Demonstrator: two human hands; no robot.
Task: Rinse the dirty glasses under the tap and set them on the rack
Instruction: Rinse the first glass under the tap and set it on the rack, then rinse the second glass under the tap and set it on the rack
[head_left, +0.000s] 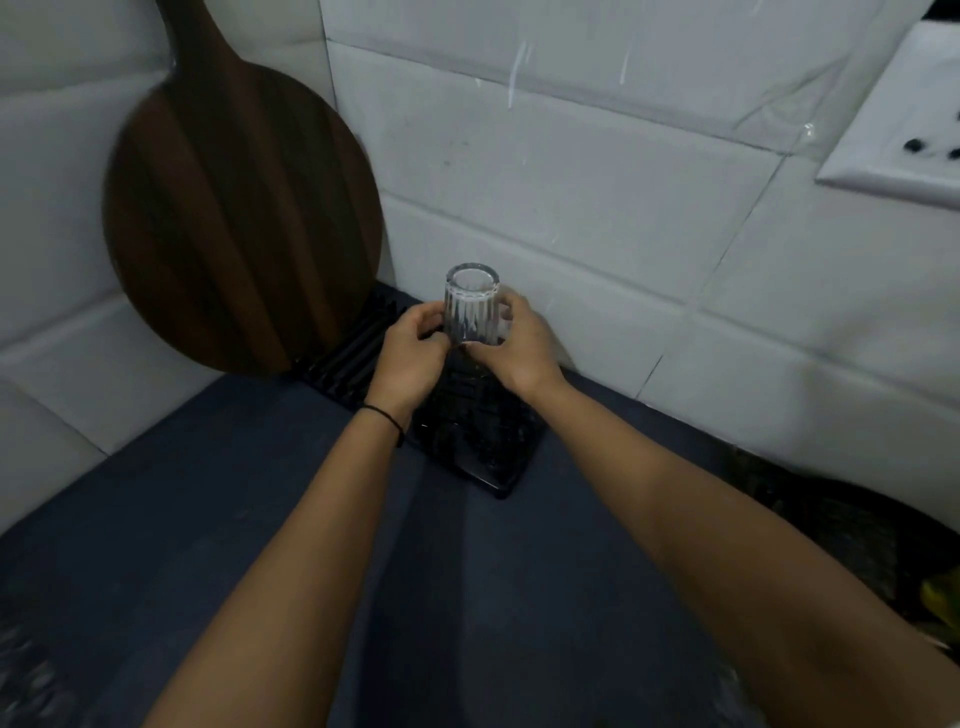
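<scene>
Left hand (413, 345) and right hand (522, 351) gripped the glass (470, 312), equally near. It hung upright, mouth down, over the rack (483, 447) at the worktop's (249, 519) back edge.

clear ribbed glass (471, 312), black rack (483, 447), dark-brown striped board (239, 218)

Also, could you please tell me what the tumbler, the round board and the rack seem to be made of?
Tumbler: clear glass, glossy, with vertical ribs; you can see through it. Round board: dark wood, matte, with lengthwise grain stripes. Rack: black, slatted, probably plastic given its faint sheen, though blur leaves that open.
</scene>
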